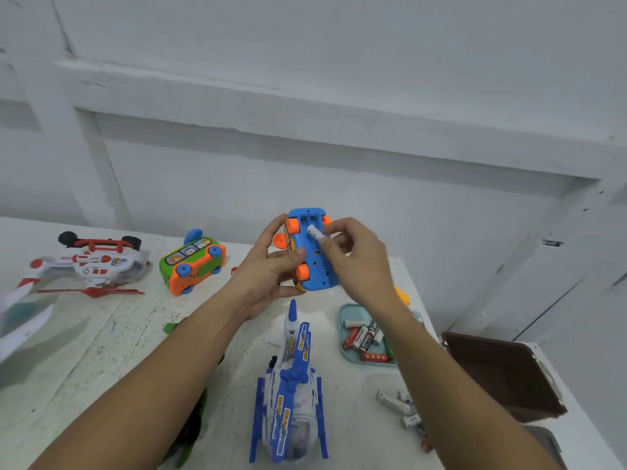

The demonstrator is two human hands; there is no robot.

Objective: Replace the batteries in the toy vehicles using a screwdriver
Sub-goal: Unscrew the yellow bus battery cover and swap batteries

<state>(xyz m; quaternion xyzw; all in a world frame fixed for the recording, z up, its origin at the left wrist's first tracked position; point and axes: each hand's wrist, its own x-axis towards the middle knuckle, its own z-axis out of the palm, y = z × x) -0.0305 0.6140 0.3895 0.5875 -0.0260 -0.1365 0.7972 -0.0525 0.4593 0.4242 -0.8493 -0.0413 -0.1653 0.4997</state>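
White painted wall (339,45) with boxed ledges (305,106), scuffed white table (101,351), soft even light

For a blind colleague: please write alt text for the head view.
The left hand holds a blue car upside down while the right hand pinches a battery over its open compartment. A tray of batteries sits on the table.

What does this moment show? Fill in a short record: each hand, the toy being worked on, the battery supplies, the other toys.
Left hand: holds the blue car, underside up, above the table
Right hand: pinches a white battery at the car's open battery slot
Tray: pale blue, holds several batteries
Loose batteries: on the table, on the near side of the tray
Other toys: blue helicopter, green bus, red helicopter, all on the table
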